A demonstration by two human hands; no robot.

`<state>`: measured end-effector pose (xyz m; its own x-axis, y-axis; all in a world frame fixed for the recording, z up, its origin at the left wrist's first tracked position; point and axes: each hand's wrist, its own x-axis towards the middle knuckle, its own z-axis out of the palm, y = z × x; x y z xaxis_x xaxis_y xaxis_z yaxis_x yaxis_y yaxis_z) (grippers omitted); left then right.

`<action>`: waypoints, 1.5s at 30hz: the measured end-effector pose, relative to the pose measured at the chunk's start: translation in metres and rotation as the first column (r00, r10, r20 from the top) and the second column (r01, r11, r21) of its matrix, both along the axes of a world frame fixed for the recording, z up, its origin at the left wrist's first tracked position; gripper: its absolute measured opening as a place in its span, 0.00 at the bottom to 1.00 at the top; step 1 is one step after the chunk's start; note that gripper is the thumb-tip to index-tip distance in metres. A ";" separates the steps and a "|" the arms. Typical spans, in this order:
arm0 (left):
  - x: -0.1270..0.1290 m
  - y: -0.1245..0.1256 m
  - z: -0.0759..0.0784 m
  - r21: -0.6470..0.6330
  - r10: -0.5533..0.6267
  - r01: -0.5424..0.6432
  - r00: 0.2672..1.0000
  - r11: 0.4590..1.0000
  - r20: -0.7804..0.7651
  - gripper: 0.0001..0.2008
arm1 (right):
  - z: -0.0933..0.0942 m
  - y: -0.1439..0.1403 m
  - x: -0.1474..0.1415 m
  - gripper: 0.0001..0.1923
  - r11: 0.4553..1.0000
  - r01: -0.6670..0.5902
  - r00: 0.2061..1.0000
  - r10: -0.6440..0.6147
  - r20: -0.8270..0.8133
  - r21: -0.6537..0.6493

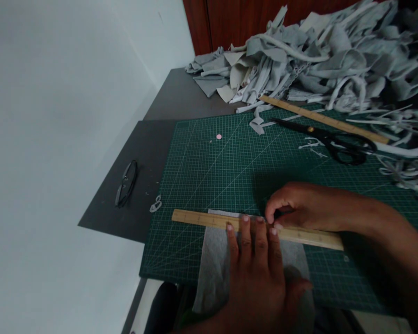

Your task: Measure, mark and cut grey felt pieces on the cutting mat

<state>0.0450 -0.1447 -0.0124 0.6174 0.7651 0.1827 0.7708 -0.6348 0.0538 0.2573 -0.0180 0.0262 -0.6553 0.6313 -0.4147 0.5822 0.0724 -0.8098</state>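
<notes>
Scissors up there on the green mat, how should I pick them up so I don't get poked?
Take the scissors by the black loop handles, which lie at their right end, near the second wooden ruler. The blades point left across the cutting mat, so coming from the right, probably from above since they lie flat, should keep fingers off the tips.

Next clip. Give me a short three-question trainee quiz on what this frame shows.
1. True or false: the left hand presses flat on the wooden ruler over the grey fabric.
2. What lies beside the second ruler: A scissors, B tape, C pen?
3. What sits on the dark board left of the cutting mat?

Key: 1 true; 2 A; 3 eyeglasses.
</notes>
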 end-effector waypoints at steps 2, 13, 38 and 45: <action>0.000 0.000 0.000 -0.002 -0.001 0.001 1.000 1.000 0.006 0.44 | -0.001 0.000 0.000 0.09 1.000 -0.005 1.000 0.005 0.000 -0.010; -0.002 0.003 -0.001 0.030 -0.026 0.026 0.999 0.999 0.024 0.46 | 0.006 -0.002 -0.001 0.10 1.000 -0.011 1.000 0.011 0.015 0.012; 0.008 0.003 -0.007 -0.005 0.025 -0.025 0.990 1.000 0.140 0.37 | 0.004 0.008 0.001 0.09 0.998 -0.029 0.999 0.031 -0.027 0.059; 0.009 0.003 -0.011 0.033 0.025 -0.029 0.991 0.999 0.129 0.39 | 0.004 0.009 0.001 0.10 0.999 -0.014 0.999 0.016 -0.040 0.050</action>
